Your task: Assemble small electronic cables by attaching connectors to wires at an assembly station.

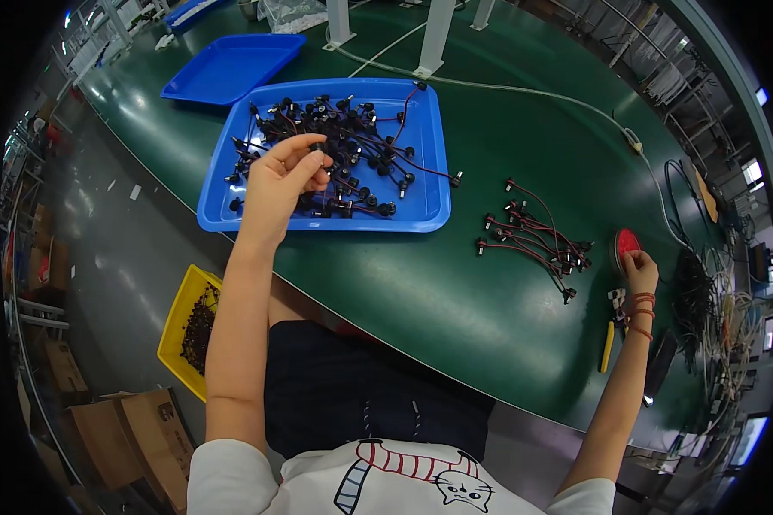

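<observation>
My left hand [273, 190] is raised over the near part of a blue tray [378, 225]. Its thumb and fingers pinch a small black connector [319, 148]; whether a wire hangs from it is hard to see. Beneath lies a heap of black connectors with short dark red wires [352, 129]. On the far right, my right hand [642, 273] has its fingertips closed at a small round dish of red material [627, 241]. Anything between those fingertips is hidden. Several wired connectors [537, 236] lie on the green table between the tray and my right hand.
Pliers with yellow handles [608, 346] lie below my right hand, near a dark elongated object [660, 367]. An overlapping blue tray [232, 69] sits behind the full one. Tangled cables [720, 330] crowd the right edge. A yellow bin [179, 330] of black parts stands lower left.
</observation>
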The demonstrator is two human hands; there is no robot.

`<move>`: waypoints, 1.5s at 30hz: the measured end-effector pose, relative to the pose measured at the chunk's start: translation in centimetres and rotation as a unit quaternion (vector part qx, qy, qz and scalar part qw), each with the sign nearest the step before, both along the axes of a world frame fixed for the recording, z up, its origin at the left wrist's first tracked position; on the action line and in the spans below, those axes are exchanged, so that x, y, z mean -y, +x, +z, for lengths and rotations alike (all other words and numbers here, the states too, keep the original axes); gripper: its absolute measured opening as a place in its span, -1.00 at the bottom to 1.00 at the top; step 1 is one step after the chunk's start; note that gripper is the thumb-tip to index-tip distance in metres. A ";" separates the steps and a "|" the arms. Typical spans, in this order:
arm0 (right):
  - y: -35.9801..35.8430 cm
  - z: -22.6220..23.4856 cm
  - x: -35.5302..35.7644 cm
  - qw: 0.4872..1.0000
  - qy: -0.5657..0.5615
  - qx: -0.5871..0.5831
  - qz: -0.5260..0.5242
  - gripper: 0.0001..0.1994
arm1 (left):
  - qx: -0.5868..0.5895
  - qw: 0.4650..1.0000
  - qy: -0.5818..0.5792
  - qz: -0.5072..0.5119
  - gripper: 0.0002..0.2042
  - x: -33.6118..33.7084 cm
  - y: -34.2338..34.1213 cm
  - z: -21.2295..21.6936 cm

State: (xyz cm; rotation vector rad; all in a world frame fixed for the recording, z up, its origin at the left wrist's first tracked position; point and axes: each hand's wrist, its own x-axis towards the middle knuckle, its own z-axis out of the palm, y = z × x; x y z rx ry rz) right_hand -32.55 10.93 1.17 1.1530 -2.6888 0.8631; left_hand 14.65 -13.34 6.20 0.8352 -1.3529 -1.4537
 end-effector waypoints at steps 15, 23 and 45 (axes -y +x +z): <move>10.2 2.5 0.7 0.974 -0.182 0.076 0.108 -0.87 | 0.307 0.861 -0.386 -0.124 -0.83 -13.4 -7.3 -0.6; 23.4 3.2 1.1 0.849 -0.214 0.403 0.268 -0.98 | 0.296 0.887 -0.316 -0.159 -0.79 -16.2 -9.9 -3.0; 26.0 2.4 -0.7 0.864 -0.095 0.246 0.428 -0.93 | 0.150 0.916 -0.111 -0.356 -0.92 -15.8 -5.6 -3.2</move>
